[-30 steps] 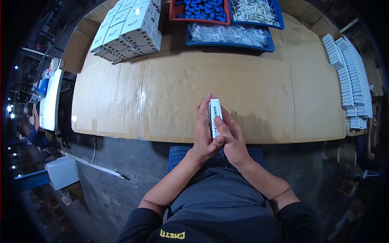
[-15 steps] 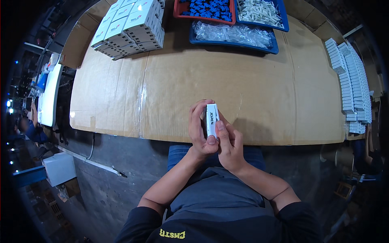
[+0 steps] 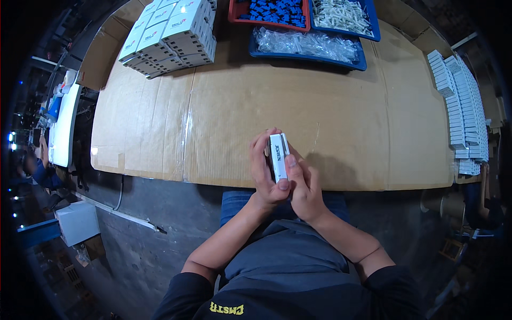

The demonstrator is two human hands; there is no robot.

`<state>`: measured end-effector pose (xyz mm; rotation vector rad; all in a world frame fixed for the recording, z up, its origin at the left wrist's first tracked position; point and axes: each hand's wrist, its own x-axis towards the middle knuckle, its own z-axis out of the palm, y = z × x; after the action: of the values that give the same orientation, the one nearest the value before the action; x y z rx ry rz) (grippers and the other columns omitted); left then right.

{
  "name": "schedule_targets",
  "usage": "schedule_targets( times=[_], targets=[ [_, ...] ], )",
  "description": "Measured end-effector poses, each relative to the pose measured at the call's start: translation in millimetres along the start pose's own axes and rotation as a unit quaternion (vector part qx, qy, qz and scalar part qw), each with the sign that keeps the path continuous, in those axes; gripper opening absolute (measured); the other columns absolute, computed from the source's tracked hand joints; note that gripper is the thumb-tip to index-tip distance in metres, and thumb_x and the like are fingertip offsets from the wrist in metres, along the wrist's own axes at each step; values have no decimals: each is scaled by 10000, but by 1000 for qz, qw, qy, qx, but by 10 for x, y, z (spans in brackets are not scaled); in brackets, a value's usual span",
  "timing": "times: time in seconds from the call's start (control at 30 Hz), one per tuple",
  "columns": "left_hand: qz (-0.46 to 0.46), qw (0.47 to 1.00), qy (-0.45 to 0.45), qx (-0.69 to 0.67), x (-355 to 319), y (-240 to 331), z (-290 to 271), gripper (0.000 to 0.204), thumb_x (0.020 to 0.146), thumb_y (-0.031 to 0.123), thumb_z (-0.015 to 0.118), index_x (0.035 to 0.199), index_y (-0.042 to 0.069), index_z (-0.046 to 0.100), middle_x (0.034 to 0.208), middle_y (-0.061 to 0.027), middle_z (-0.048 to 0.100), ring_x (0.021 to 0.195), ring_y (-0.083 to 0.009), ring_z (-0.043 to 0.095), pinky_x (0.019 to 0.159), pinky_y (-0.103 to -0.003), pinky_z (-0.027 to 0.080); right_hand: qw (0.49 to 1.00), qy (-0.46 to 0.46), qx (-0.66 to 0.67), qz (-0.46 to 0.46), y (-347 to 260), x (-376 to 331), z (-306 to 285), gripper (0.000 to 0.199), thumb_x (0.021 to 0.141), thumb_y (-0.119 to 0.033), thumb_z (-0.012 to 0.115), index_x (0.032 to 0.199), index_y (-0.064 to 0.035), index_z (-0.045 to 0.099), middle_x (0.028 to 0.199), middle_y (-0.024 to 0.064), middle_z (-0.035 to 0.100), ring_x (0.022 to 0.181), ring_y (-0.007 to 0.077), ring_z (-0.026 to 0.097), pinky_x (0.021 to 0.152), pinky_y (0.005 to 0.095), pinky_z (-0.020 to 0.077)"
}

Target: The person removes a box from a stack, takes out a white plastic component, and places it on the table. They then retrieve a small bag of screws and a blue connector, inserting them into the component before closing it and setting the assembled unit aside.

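A small white box (image 3: 278, 166) was held between both hands in front of the body, over the near edge of the cardboard-covered tabletop (image 3: 240, 112). The left hand (image 3: 262, 175) was curled along its left side, thumb at the near end; the right hand (image 3: 305, 189) was cupped on the other side, its thumb pressed along the right edge. On the box's upward face, bold dark lettering (image 3: 278, 153) ran lengthwise, with a tiny mark nearer the thumbs, too small to make out.

At the far left stood a stack of white boxes (image 3: 178, 32), their tops printed with small dark lettering and a red mark. Beyond the hands sat a red tray (image 3: 256, 23) of blue pieces (image 3: 277, 12), a blue tray of pale pieces (image 3: 341, 17), and another blue tray of clear plastic packaging (image 3: 304, 45). Rows of white boxes (image 3: 468, 106) were piled at the right. Yellow lettering (image 3: 226, 309) marked the person's dark shirt (image 3: 288, 261)
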<state>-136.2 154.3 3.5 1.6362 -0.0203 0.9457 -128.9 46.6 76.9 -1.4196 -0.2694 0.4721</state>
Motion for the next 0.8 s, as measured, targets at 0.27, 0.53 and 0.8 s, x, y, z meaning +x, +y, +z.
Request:
schedule_targets(
  times=[0.27, 0.53, 0.8],
  targets=[
    [-199, 972, -63, -107, 46, 156, -23, 1141, 930, 786, 520, 1638, -27, 147, 1456, -221, 432, 1319, -336, 479, 1100, -469, 419, 987, -125, -93, -26, -20, 163, -476, 700, 1055, -392, 583, 1591, 6, 374, 1529, 176, 466, 1408, 284, 466, 1169, 388, 372],
    [-499, 816, -94, -276, 60, 264, -33, 748, 1092, 639, 269, 1560, 63, 359, 1326, -120, 602, 1223, -202, 610, 1030, -350, 512, 876, -39, -383, -292, 243, 264, -706, 834, 807, -513, 842, 1407, 4, 583, 1432, 210, 506, 1275, 379, 555, 1047, 445, 504],
    [-559, 742, -107, -355, -83, 417, -35, 614, 1104, 601, 325, 1419, 100, 489, 1204, -59, 633, 1041, -162, 654, 850, -306, 560, 825, -83, -362, -426, 337, 359, -691, 791, 955, -554, 658, 1392, 98, 561, 1402, 299, 580, 1249, 461, 619, 1051, 500, 524]
  ],
)
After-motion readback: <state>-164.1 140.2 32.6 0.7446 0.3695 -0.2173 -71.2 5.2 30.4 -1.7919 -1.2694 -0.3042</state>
